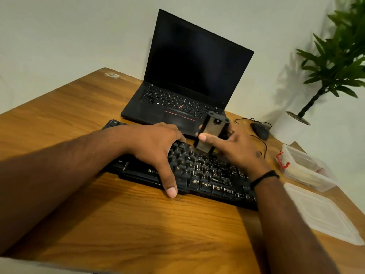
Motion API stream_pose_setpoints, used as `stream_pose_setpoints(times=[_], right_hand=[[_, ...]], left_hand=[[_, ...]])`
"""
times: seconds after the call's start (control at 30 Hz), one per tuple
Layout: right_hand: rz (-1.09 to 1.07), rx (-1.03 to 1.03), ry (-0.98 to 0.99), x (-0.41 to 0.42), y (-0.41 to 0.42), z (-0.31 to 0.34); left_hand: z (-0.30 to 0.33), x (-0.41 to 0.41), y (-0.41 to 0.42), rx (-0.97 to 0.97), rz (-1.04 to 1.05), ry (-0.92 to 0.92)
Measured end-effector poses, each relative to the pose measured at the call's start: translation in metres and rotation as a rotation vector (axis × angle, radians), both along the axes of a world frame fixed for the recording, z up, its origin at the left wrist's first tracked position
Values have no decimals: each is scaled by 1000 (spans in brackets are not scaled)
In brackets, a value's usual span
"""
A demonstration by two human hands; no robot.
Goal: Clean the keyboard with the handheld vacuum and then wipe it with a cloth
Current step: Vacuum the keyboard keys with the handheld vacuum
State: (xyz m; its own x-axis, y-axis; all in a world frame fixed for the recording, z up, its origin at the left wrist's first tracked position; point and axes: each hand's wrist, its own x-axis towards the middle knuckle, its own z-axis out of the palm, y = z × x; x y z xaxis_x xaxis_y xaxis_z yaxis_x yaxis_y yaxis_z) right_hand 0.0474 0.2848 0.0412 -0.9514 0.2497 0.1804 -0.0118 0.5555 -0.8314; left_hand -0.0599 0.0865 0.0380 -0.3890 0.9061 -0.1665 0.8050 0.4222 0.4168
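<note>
A black keyboard [205,175] lies across the wooden desk [83,119] in front of me. My right hand [239,149] grips a small dark handheld vacuum [212,131], held upright with its lower end down on the upper key rows, my thumb across its front face. My left hand [156,147] rests over the keyboard's left half, fingers spread across the far edge and thumb hooked over the near edge. No cloth is visible.
An open black laptop [187,76] with a dark screen stands behind the keyboard. A wired black mouse [260,131] lies to its right. A potted plant [335,60] fills the right corner. A clear plastic container [304,169] and its lid [324,214] sit at the right edge.
</note>
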Motion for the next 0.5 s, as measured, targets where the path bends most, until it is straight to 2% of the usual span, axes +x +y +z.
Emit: stream_pose_setpoints(times=[0.07, 0.17, 0.23, 0.33, 0.5], right_hand=[[-32, -75, -26, 12, 15, 7], [-87, 26, 9, 18, 23, 9], [-50, 18, 8, 13, 13, 6], [24, 135, 21, -5, -11, -4], [75, 115, 80, -15, -26, -9]], left_hand=[[0, 1, -1, 10, 0, -11], [0, 1, 0, 18, -5, -5], [0, 1, 1, 18, -5, -8], [1, 0, 1, -10, -1, 13], [-1, -3, -1, -21, 5, 14]])
